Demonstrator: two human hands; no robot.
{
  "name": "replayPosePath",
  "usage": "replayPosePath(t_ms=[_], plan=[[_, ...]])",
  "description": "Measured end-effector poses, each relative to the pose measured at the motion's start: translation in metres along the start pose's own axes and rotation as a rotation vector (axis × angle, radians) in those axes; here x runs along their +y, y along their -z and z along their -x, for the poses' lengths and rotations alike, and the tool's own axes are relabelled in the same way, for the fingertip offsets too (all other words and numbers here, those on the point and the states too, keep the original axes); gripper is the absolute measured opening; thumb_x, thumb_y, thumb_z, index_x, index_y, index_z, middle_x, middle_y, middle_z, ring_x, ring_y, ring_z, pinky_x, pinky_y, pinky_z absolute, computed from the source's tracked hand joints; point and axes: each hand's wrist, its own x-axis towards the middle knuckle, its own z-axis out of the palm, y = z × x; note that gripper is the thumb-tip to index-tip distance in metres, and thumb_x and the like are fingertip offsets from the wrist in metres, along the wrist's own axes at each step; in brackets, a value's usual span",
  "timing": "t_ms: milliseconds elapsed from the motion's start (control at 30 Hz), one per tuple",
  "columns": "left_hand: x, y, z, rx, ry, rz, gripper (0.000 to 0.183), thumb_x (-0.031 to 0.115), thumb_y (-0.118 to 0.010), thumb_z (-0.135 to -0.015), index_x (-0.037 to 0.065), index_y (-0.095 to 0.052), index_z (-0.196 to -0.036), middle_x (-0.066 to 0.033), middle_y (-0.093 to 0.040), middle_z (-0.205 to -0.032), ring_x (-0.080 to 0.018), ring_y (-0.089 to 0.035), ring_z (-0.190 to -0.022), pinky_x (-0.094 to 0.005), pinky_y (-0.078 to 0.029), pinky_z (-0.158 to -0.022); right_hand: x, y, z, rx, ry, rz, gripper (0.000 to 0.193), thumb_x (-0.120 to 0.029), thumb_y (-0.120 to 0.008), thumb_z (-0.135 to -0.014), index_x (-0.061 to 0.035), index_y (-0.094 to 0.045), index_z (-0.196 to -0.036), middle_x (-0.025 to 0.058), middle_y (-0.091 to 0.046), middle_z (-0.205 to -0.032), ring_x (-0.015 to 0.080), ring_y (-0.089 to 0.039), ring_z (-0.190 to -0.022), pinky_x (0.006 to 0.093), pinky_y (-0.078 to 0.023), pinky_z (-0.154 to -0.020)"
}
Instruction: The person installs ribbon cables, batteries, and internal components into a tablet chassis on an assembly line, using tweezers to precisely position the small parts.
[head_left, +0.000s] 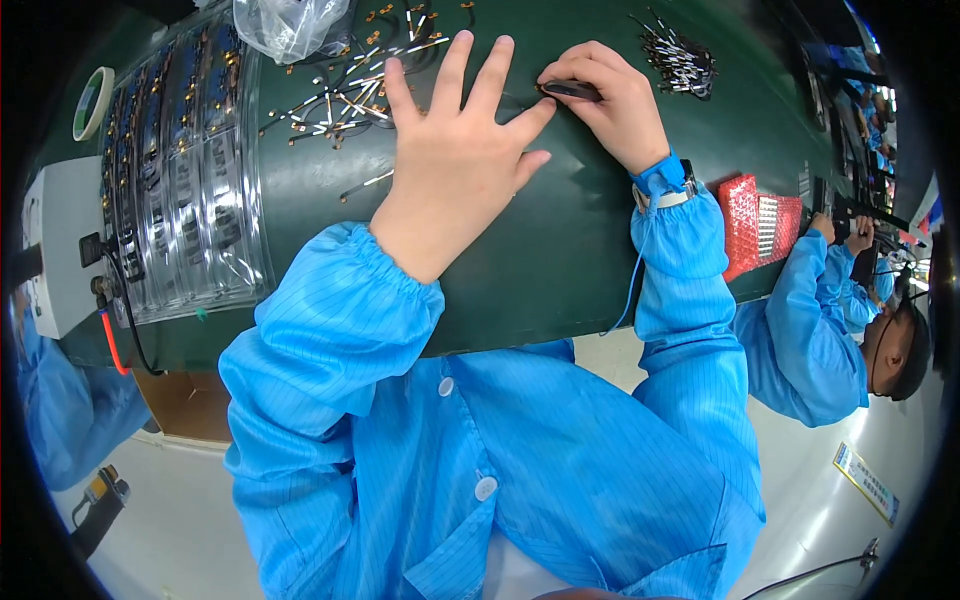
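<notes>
My left hand (pixel 455 165) lies palm down over the green work mat (pixel 560 260), its fingers spread. The index fingertip comes close to the tip of a slim black hand tool (pixel 572 91), whose exact kind I cannot make out. My right hand (pixel 618 105) pinches that tool between thumb and fingers. Under and left of my left fingers lies a loose scatter of short flex cables (pixel 345 105), black and white with copper-coloured ends. A single one (pixel 367 185) rests apart, near my left wrist. Anything small beneath the tool's tip is hidden.
Clear plastic trays (pixel 225 200) holding small parts stand at the left, beside a tape roll (pixel 92 103) and a white box (pixel 65 245) with cables. A clear bag (pixel 290 25) and a cable pile (pixel 680 60) lie farther back. Red bubble wrap (pixel 740 225) sits right, near a co-worker's sleeve (pixel 800 330).
</notes>
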Motion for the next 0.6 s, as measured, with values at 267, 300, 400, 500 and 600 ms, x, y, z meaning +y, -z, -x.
replayPosePath(t_ms=[267, 300, 400, 500, 600], plan=[[0.000, 0.000, 0.002, -0.011, 0.009, 0.020, 0.039, 0.038, -0.068, -0.074, 0.033, -0.061, -0.111, -0.0076, -0.039, -0.137, -0.0323, -0.031, -0.129, -0.0700, -0.024, -0.092, -0.011, 0.004, 0.005, 0.004, 0.045, 0.082, 0.028, -0.003, -0.067, -0.067, -0.0144, -0.068, -0.093, -0.0001, -0.061, -0.086, 0.0197, -0.063, -0.071, 0.0285, -0.052, -0.063], [0.000, -0.001, 0.002, -0.008, 0.011, 0.020, 0.039, 0.038, -0.068, -0.074, 0.033, -0.061, -0.111, -0.0076, -0.039, -0.137, -0.0323, -0.031, -0.129, -0.0700, -0.024, -0.092, -0.011, 0.005, 0.008, 0.003, 0.048, 0.083, 0.028, -0.003, -0.067, -0.067, -0.0144, -0.068, -0.093, -0.0001, -0.061, -0.086, 0.0197, -0.063, -0.071, 0.0285, -0.052, -0.063], [0.000, -0.002, 0.001, 0.005, 0.015, 0.035, 0.040, 0.038, -0.068, -0.074, 0.033, -0.060, -0.113, -0.0079, -0.039, -0.138, -0.0326, -0.032, -0.129, -0.0700, -0.024, -0.092, -0.014, 0.010, 0.013, -0.053, 0.092, 0.295, 0.037, -0.006, -0.067, -0.063, -0.0194, -0.069, -0.098, -0.0038, -0.061, -0.086, 0.0170, -0.063, -0.069, 0.0277, -0.052, -0.061], [0.000, -0.001, 0.001, 0.002, 0.005, 0.029, 0.041, 0.037, -0.068, -0.074, 0.033, -0.060, -0.114, -0.0082, -0.039, -0.137, -0.0330, -0.032, -0.129, -0.0702, -0.023, -0.092, -0.019, 0.014, 0.009, -0.082, 0.082, 0.310, 0.037, -0.002, -0.066, -0.064, -0.0169, -0.069, -0.098, -0.0007, -0.061, -0.086, 0.0176, -0.063, -0.072, 0.0275, -0.053, -0.064], [0.000, 0.000, 0.002, -0.022, 0.009, 0.033, 0.041, 0.037, -0.067, -0.075, 0.033, -0.059, -0.115, -0.0084, -0.039, -0.137, -0.0333, -0.032, -0.129, -0.0701, -0.022, -0.093, -0.013, 0.014, 0.006, -0.105, -0.057, -0.063, 0.033, 0.001, -0.066, -0.067, -0.0122, -0.069, -0.097, 0.0039, -0.061, -0.087, 0.0190, -0.063, -0.076, 0.0268, -0.052, -0.067]])
